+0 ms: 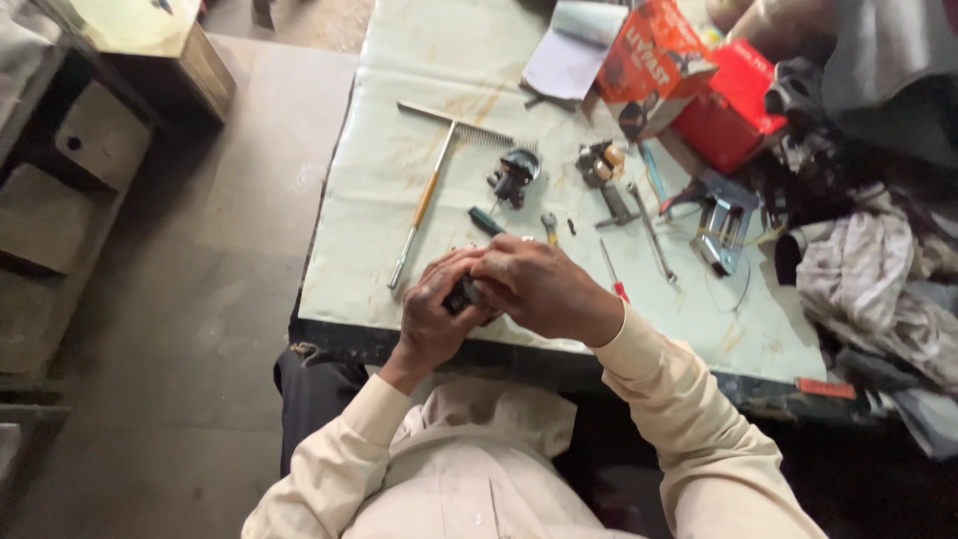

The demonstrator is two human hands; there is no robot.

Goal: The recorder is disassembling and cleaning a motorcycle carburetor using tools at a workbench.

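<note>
Head view, looking down: both hands meet at the near edge of the counter (pixel 379 190), closed together around a small dark part (pixel 462 295). The left hand (pixel 436 309) cups the part from below and from the left, its fingers curled up around it; the right hand (pixel 547 289) lies over it from the right, fingers folded down onto its top. Only a sliver of the part shows between them, so its long axis cannot be told, and it sits about level between the two hands, neither plainly nearer. Just beyond the knuckles lie a green-handled screwdriver (pixel 487 221) and a small spanner (pixel 549 229); farther out a long yellow-handled tool (pixel 423 203), a dark round fitting (pixel 515 176) and a metal clamp piece (pixel 605 170). Red cartons (pixel 659 62) stand at the far right, with rags (pixel 863 274) beside them.
</note>
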